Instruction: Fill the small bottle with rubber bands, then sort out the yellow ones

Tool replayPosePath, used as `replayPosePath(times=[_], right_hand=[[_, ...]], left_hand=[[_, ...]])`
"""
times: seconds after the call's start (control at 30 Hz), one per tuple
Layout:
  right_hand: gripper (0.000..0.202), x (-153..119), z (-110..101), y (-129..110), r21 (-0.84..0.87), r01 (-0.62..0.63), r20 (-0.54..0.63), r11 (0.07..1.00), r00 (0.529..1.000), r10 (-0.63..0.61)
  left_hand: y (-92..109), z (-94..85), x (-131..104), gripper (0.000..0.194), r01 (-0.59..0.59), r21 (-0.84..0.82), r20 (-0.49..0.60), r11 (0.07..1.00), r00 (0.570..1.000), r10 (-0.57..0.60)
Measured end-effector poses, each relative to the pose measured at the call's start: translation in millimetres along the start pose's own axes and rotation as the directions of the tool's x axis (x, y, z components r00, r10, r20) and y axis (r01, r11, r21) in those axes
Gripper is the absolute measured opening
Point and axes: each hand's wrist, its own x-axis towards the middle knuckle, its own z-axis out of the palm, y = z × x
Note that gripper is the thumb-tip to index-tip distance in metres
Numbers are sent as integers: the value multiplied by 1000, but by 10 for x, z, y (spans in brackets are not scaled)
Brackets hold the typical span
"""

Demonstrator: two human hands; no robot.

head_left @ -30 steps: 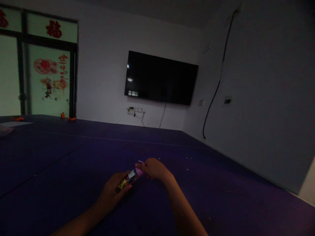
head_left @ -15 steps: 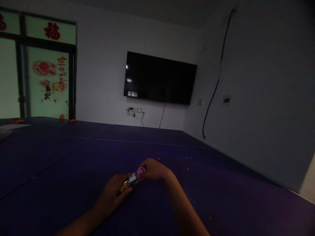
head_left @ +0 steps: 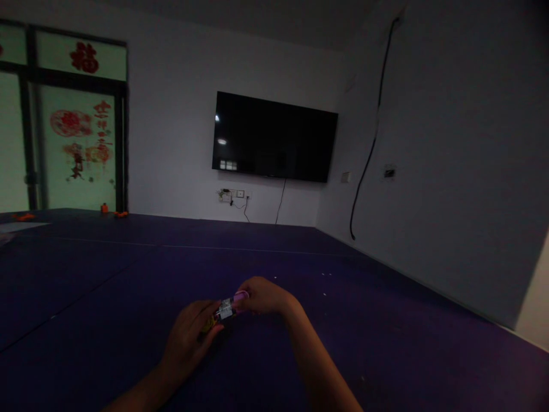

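Now the left hand hides more of the labelled item (right hand holding it too).

Looks forward from the head, kinda low over the purple surface, facing the TV on the far wall; catches left hand and right hand pretty close.

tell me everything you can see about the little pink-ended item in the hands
The small item is slim and longish, with a dark, yellow-patterned part at one end, a whitish patch around its middle that looks like a label, and a pink end. It may be plastic; the print is too blurred to read. It lies slantwise over the dark purple surface, the left hand gripping the patterned part, the right hand pinching the pink end. Fingers hide some of it.
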Motion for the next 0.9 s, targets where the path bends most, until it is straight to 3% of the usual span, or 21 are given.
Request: replayPosePath(times=[0.1,0.2,0.33,0.43,0.57,0.7,0.9], right_hand=[[17,-53,-91,62,-26,2,-197,1000,980,-7],[23,-176,-287,236,-98,-133,-410,986,908,81],[23,-396,-553,612,-147,-367,-643,918,741,193],[23,-564,-647,896,-108,-530,-774,841,576,263],[21,-752,-655,1175,-50,-620,-829,783,463,314],[22,-845,-661,1345,-13,-653,-843,758,414,343],[37,-822,-672,1444,-7,-636,-843,772,418,337]], left_hand=[[-13,18,4,44,-4,32,40,999,999,3],[-12,39,3,50,-7,53,78,999,997,3],[-9,52,-12,46,2,45,124,999,992,-8],[-8,56,-23,43,24,16,147,1000,989,-26],[-8,72,-30,39,52,-18,166,998,985,-48],[-9,90,-42,36,70,-36,160,997,985,-63],[2,92,-53,35,85,-45,198,995,977,-74]])
